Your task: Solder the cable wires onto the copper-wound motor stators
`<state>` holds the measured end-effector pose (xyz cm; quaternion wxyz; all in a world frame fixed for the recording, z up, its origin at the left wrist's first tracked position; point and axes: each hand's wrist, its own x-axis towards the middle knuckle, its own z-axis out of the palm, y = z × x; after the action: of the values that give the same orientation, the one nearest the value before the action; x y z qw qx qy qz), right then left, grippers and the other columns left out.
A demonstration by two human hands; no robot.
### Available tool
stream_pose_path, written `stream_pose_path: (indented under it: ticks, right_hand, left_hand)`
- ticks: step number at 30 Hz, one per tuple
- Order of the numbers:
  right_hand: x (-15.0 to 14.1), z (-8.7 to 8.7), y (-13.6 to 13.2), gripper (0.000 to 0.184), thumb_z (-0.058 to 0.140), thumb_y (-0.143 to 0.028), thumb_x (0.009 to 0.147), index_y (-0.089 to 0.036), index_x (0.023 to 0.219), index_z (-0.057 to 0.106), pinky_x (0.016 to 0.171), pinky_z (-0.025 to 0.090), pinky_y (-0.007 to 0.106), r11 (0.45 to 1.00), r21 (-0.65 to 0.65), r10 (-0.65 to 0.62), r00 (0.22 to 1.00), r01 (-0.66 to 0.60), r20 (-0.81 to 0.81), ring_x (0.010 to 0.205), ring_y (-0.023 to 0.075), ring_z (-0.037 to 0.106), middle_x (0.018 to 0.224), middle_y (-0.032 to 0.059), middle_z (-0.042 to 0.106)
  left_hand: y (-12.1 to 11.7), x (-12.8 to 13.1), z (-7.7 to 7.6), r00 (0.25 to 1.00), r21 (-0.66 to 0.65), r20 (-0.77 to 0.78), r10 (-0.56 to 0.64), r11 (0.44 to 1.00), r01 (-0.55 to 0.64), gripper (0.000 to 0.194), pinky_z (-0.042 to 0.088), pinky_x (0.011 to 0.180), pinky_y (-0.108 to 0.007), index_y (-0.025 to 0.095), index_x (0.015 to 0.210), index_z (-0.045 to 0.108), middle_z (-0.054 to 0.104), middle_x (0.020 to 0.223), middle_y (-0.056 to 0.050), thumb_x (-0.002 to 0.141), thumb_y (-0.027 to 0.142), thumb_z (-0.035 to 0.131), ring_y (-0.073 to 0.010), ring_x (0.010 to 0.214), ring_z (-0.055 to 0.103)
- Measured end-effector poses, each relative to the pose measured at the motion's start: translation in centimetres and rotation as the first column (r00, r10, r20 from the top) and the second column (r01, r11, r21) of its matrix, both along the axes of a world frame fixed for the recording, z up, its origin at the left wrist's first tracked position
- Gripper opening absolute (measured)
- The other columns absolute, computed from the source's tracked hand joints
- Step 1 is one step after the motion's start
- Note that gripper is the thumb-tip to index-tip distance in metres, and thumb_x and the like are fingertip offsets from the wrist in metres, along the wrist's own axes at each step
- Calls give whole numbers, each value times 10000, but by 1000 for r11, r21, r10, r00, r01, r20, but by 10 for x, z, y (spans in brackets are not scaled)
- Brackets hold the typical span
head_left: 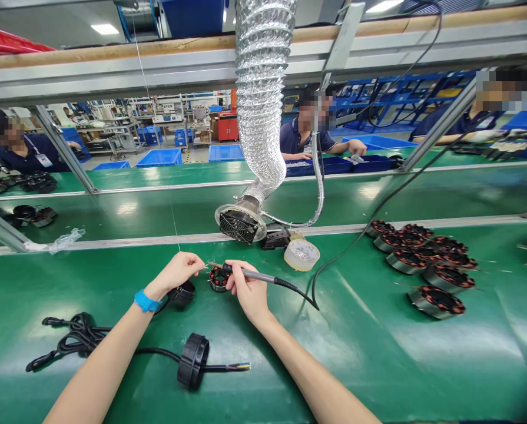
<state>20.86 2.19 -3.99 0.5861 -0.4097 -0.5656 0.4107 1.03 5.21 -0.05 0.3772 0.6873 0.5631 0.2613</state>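
Observation:
My right hand (pixel 248 290) grips a soldering iron (pixel 258 275) like a pen, its tip pointing left over a small motor stator (pixel 219 279) with copper windings. Close to that tip, my left hand (pixel 184 269) pinches a thin wire (pixel 179 238) that hangs down from above. A blue band circles the left wrist. Below the left hand lies a black round cap (pixel 182 294), partly hidden. Nearer to me, a second black cap (pixel 193 361) stands on its edge with a cable through it, its coloured wire ends bared to the right.
An extraction fan (pixel 240 226) on a silver duct (pixel 263 88) hangs ahead, beside a roll of clear tape (pixel 302 255). Several stators (pixel 437 301) stand at right. Coiled black cable (pixel 82 330) lies at left; the iron's cord (pixel 316 288) runs right. Co-workers sit across the bench.

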Motion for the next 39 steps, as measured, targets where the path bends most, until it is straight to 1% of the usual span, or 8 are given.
stream_pose_path:
  ticks: [12,17,20,22,25,30,34,39]
  right_hand:
    - [-1,-1,-1,416,476,-517,950,-150,992,669,419,428,220,1000,0,9,1000,-9,1,407,114,501,516,-21,585]
    - [0,-3,1,385,462,-479,970,-157,1055,656,433,439,223,999,35,18,998,-20,61,417,112,509,556,-22,601]
    - [0,-1,5,333,471,-415,977,-173,1123,647,541,512,238,991,121,31,989,-48,144,520,123,581,682,5,650]
    - [0,0,11,301,491,-364,970,-188,1160,646,695,553,267,974,216,22,976,-70,217,711,153,658,863,49,692]
    - [-5,3,24,293,510,-290,954,-206,1204,638,850,540,305,931,345,7,949,-121,314,920,190,664,1017,80,679]
    - [-22,3,40,362,512,-210,918,-227,1271,588,820,560,307,897,404,31,939,-177,343,872,188,666,1020,78,639]
    - [-28,-7,41,414,527,-175,888,-242,1295,561,819,568,318,894,400,51,932,-202,358,833,181,673,1038,72,618]
    - [-28,-17,42,406,490,-161,907,-244,1300,551,825,565,323,882,413,46,913,-227,405,848,181,668,1034,74,603]
  left_hand:
    - [1,-1,-3,1000,14,14,5,1000,-5,326,334,576,-249,139,701,661,587,617,-2,791,435,557,-123,561,458]
    - [4,-2,-6,1000,30,6,-16,999,15,328,338,574,-251,131,699,657,598,620,-18,794,426,550,-133,577,477]
    - [5,-1,-9,1000,45,10,-2,999,1,313,347,575,-251,123,707,669,609,620,-25,786,399,545,-138,582,492]
    - [4,1,-11,1000,55,19,11,998,-12,285,358,578,-250,120,686,671,613,610,-27,769,361,543,-141,585,506]
    - [3,3,-12,999,58,37,32,998,-34,242,369,576,-248,120,655,667,609,584,-24,734,309,538,-145,581,521]
    - [-1,4,-10,996,50,51,78,996,-80,201,374,575,-246,121,644,667,608,582,-20,698,261,534,-145,582,525]
    - [-6,6,-5,997,58,23,74,995,-75,204,350,566,-247,115,616,670,600,584,-18,695,239,528,-141,590,509]
    - [-9,8,-1,997,89,-11,75,993,-73,206,322,558,-245,110,638,690,582,581,-9,690,224,527,-135,598,490]
